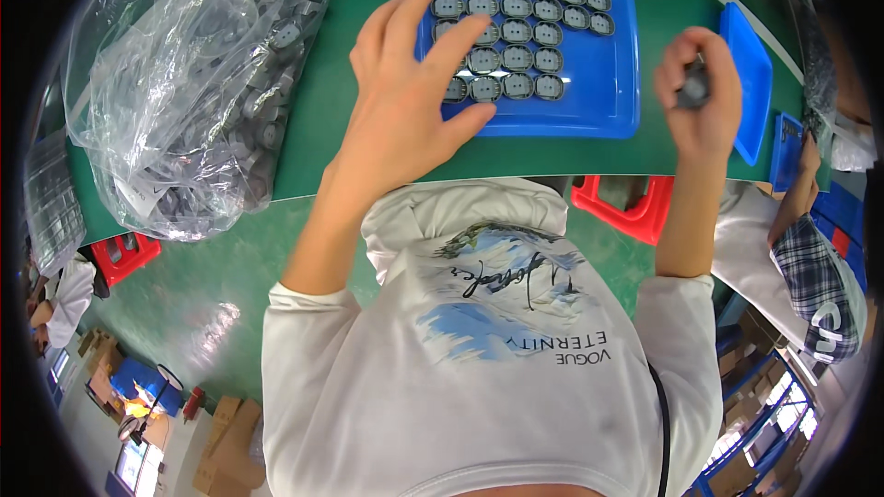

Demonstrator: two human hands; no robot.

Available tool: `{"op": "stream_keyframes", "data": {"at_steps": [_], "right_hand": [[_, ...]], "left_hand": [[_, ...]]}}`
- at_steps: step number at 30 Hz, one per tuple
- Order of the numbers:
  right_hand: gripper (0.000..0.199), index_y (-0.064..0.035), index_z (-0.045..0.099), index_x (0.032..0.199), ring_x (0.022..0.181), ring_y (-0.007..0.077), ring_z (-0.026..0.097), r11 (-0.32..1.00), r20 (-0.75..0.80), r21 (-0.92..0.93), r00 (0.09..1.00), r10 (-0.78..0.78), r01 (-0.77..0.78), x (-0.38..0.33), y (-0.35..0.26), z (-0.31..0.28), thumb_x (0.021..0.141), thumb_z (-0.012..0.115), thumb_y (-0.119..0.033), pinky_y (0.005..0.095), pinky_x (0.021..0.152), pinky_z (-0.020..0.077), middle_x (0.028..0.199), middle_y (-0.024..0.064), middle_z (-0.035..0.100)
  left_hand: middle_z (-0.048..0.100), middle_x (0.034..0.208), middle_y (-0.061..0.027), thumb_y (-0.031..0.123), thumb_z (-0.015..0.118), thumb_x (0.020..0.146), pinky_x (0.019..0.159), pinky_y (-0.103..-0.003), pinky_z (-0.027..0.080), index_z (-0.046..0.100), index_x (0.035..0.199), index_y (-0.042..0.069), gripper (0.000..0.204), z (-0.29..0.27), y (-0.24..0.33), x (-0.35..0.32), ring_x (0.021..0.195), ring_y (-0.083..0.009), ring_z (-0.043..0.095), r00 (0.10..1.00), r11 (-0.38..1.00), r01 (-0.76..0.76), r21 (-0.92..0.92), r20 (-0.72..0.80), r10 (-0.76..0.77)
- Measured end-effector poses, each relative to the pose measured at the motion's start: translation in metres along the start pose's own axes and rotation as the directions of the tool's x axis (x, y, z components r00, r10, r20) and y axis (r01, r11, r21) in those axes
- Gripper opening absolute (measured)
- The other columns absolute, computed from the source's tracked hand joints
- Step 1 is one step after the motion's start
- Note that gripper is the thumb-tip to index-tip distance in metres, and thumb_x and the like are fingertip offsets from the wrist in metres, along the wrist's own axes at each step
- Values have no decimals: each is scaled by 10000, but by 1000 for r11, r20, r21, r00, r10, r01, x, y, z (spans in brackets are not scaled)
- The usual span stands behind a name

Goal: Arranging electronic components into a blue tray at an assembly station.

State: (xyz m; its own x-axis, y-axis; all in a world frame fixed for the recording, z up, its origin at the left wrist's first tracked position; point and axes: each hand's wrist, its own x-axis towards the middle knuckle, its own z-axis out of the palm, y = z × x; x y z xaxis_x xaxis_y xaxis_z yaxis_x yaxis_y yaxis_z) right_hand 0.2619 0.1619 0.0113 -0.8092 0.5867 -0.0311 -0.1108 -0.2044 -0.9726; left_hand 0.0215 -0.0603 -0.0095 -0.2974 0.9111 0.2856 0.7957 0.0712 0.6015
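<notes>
A blue plastic tray (603,82) lies on the green table and holds several rows of small grey round-cornered parts (517,32). My left hand (414,96) is spread over the tray's left edge, fingertips resting on the parts in the left columns; it holds nothing. My right hand (700,96) hovers to the right of the tray, fingers curled around a stack of dark grey parts (692,84).
A large clear plastic bag (198,73) full of the same grey parts lies at the table's left. A second blue tray (750,69) stands tilted at the right. Red stools (626,207) stand below the table edge. Another person's plaid sleeve (815,267) is at the right.
</notes>
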Motion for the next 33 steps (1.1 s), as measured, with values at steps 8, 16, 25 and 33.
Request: {"op": "stream_keyframes", "data": {"at_steps": [8, 16, 25, 33], "right_hand": [[413, 84, 479, 1274, 914, 246, 467, 771, -437, 626, 871, 224, 116, -48, 19, -42, 937, 571, -136, 308, 712, 419, 1187, 212, 489], [298, 13, 549, 1249, 744, 132, 486, 914, -307, 402, 949, 73, 60, -63, 34, -49, 984, 548, -125, 216, 548, 376, 1078, 120, 567], [355, -52, 674, 1106, 945, 243, 593, 237, -242, -958, 901, -359, -163, -41, 29, -15, 812, 787, -215, 330, 836, 482, 1085, 127, 569], [301, -37, 595, 972, 772, 128, 508, 467, -292, -865, 941, -171, -183, -49, 10, -34, 783, 807, -137, 265, 698, 449, 986, 39, 535]], "left_hand": [[336, 1527, -131, 181, 851, 645, 1117, -490, 298, 579, 1340, 222, 748, 4, -5, 16, 1383, -390, 291, 993, 993, -72, 92, 101, 62], [397, 1394, -251, 272, 821, 696, 1056, -542, 305, 571, 1285, 125, 657, 49, -23, 51, 1297, -445, 347, 578, 698, -707, 111, -478, 662], [290, 1495, -260, 301, 820, 701, 1092, -578, 253, 518, 1367, 136, 750, 0, 25, 46, 1377, -473, 255, 934, 966, -167, 200, 346, 90], [469, 1446, -143, 216, 826, 697, 1102, -459, 327, 637, 1257, 142, 596, -5, -8, 27, 1333, -375, 395, 987, 983, -157, 98, 3, 158]]}}
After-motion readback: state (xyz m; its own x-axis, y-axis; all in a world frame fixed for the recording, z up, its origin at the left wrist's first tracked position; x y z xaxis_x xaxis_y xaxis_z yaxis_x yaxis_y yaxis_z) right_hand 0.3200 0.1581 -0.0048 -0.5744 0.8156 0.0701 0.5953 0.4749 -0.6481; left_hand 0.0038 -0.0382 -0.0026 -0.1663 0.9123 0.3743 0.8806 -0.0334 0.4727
